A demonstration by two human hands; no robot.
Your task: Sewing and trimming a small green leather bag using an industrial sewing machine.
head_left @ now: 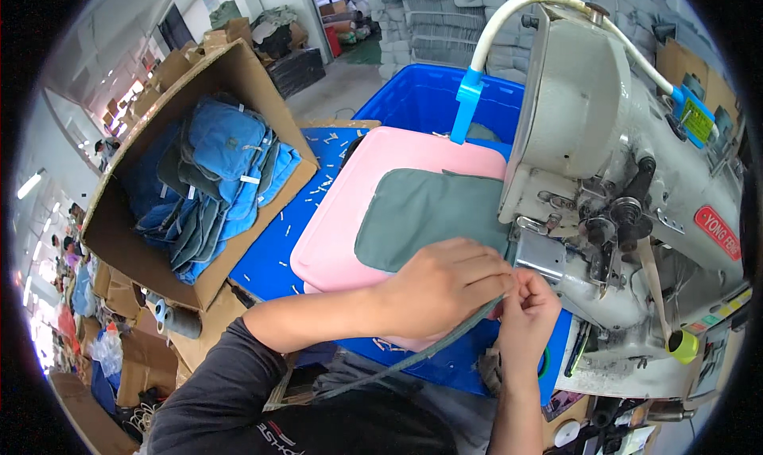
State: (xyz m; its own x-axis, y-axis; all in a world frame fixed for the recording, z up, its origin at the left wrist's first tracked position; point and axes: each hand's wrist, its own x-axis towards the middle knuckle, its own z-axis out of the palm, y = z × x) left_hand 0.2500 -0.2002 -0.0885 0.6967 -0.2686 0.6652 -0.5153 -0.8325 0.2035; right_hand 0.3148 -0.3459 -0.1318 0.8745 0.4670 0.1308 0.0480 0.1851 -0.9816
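Note:
My left hand (449, 288) and my right hand (531, 304) meet at the front of a sewing machine (580, 161), fingertips pinched together. Between them runs a narrow grey-green fabric strip (429, 352), trailing down left toward my lap; its upper end is hidden by my fingers. Just beyond my left hand, a grey-green fabric piece (421, 216) with rounded corners lies flat on a pink, smooth, rounded box or lid (334, 224). Its right edge reaches the machine's metal bed (540, 252). Whether the strip is joined to that piece cannot be seen.
At left, a tilted cardboard box (111, 209) holds blue and grey-green sewn pieces (226, 141). A blue tub (421, 89) stands behind the pink thing. White scraps litter the blue tabletop (274, 252). Thread cones (181, 320) sit below the box; a yellow-green cup (682, 346) is at right.

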